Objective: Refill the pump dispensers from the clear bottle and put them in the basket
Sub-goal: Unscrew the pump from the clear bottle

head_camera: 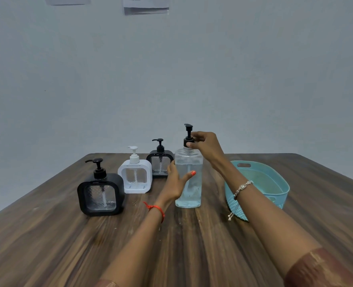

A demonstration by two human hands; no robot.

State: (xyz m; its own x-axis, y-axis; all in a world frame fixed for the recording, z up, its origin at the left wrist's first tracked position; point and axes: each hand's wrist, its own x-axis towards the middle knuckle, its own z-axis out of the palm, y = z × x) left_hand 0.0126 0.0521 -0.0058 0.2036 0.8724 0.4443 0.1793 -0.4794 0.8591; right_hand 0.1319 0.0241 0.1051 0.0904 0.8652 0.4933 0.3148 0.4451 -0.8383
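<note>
A tall clear bottle point(191, 162) with clear liquid stands upright mid-table. My left hand point(176, 182) grips its body from the left, thumb across the front. My right hand point(204, 141) pinches the black pump cap point(188, 137) at the collar. Three square pump dispensers stand to the left: a black one point(101, 193) nearest, a white one point(135, 177) behind it, and another black one point(160, 162) furthest back, partly hidden by my left hand. A light-blue basket point(275, 183) sits right of the bottle, behind my right forearm.
The wooden table point(67, 245) reaches back to a plain pale wall. Papers point(145, 5) hang high on the wall. The basket interior shows nothing inside.
</note>
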